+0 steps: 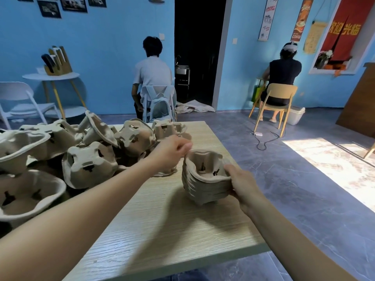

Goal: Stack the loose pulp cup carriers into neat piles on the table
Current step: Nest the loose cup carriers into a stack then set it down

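A nested pile of grey-brown pulp cup carriers (204,180) stands on the light wooden table (162,230), right of centre. My left hand (172,152) pinches the pile's top rim at its far left corner. My right hand (242,184) grips the pile's right side, thumb over the rim. A heap of loose carriers (87,159) lies jumbled over the table's left half, some upside down, some open side up.
The table's right edge drops to a grey tiled floor (304,189). Two people sit on chairs with their backs turned, one just beyond the table's far edge (154,78), one at the far right (282,78). A white chair (22,102) stands far left.
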